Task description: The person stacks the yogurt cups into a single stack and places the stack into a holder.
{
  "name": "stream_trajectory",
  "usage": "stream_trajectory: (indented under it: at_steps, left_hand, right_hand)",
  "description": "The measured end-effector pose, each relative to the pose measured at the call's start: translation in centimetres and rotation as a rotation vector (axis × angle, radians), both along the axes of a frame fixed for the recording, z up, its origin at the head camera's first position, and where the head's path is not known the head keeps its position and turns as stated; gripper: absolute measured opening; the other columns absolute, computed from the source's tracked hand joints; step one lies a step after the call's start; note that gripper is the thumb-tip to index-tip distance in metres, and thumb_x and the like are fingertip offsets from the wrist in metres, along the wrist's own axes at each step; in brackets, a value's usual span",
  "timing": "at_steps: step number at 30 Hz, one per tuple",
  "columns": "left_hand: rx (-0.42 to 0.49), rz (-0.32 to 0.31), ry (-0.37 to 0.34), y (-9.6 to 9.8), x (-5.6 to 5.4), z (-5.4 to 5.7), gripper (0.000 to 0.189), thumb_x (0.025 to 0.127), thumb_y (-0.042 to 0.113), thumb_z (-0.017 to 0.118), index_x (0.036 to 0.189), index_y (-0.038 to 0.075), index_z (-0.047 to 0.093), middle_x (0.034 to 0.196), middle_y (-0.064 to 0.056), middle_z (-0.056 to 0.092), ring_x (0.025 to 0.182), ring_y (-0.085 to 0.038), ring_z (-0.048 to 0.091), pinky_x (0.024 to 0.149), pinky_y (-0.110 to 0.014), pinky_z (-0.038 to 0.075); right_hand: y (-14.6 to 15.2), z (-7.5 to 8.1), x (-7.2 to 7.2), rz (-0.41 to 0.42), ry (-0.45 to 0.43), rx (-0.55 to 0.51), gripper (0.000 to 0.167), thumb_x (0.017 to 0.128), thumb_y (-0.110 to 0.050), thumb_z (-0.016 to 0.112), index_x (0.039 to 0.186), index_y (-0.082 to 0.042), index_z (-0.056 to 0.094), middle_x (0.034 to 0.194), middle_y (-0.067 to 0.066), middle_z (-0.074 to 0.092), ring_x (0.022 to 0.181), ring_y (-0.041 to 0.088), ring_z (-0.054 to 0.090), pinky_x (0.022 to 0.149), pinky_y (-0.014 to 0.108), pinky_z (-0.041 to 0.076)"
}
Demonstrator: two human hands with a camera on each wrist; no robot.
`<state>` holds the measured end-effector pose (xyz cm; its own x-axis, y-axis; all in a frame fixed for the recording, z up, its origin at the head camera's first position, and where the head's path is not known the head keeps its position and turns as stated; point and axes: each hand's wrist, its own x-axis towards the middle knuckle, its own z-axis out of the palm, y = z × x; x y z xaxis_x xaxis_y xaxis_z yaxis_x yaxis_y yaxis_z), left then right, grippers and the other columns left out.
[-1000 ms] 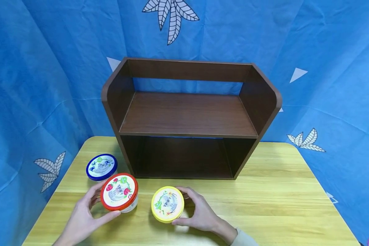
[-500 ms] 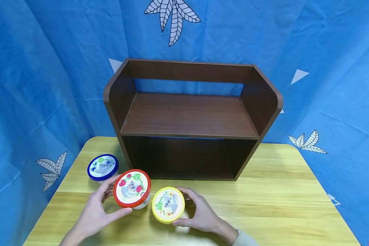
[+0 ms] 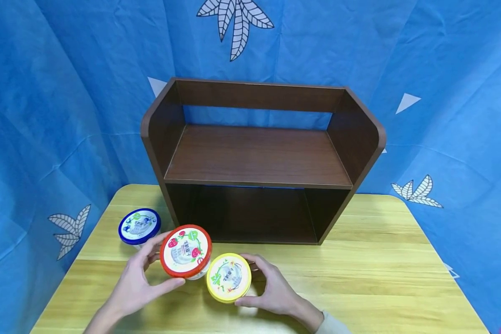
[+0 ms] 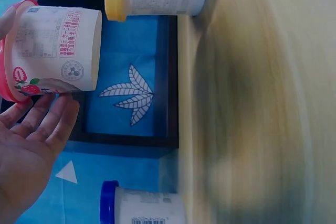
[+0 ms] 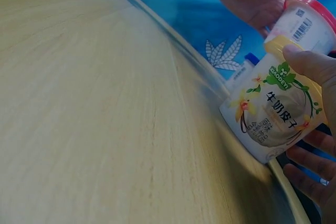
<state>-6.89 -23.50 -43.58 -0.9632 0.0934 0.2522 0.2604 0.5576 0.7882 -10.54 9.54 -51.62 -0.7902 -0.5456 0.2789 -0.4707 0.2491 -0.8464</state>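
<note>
My left hand [image 3: 134,287] grips a paper tub with a red lid [image 3: 185,251] and strawberry pictures, thumb on the near side and fingers behind. In the left wrist view this strawberry tub [image 4: 58,45] hangs above the wooden table. To its right, my right hand [image 3: 273,288] holds a yellow-lidded tub [image 3: 228,278] between thumb and fingers. The right wrist view shows the yellow-lidded tub [image 5: 273,106] upright, its base at the tabletop. A blue-lidded tub [image 3: 139,226] stands at the left, untouched, behind the left hand. Whether the red and yellow tubs touch, I cannot tell.
A dark brown two-tier shelf [image 3: 259,155] stands at the back of the wooden table [image 3: 384,278]. Its left side panel is close to the blue-lidded tub. A blue curtain [image 3: 317,41] with leaf prints hangs behind.
My left hand has carried the red-lidded tub right and slightly away from me, close to the yellow-lidded tub. The right hand and the other tubs stay where they were.
</note>
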Motion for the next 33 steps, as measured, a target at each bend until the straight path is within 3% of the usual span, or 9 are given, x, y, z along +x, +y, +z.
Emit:
stream_trajectory:
  at_steps: [9,25,33]
  left_hand:
    - [0.026,-0.06,-0.014,1.0,-0.2,0.7,0.09,0.076,0.024,0.097,0.152,0.017,0.049,0.143,-0.004,0.063,0.118,0.01,0.057,0.099,-0.019,0.057]
    - [0.102,-0.204,0.008,3.1,-1.0,-0.1,0.087,0.077,0.021,0.095,0.151,0.026,0.049,0.135,0.005,0.067,0.116,-0.002,0.064,0.099,-0.026,0.059]
    - [0.108,-0.239,-0.023,4.1,-1.0,-0.4,0.085,0.078,0.025,0.095,0.15,0.027,0.049,0.135,0.007,0.067,0.117,-0.003,0.064,0.099,-0.029,0.06]
  right_hand:
    - [0.0,0.4,0.1,-0.008,-0.068,0.001,0.091,0.075,-0.032,0.097,0.152,-0.026,0.049,0.139,-0.004,0.066,0.119,0.013,0.064,0.103,0.031,0.056]
    - [0.0,0.3,-0.1,0.001,-0.06,-0.005,0.091,0.075,-0.032,0.097,0.152,-0.028,0.048,0.137,-0.005,0.067,0.118,0.012,0.064,0.103,0.03,0.057]
    - [0.0,0.4,0.1,-0.005,-0.094,-0.004,0.09,0.075,-0.033,0.097,0.151,-0.026,0.049,0.139,-0.005,0.066,0.119,0.011,0.064,0.104,0.031,0.057]
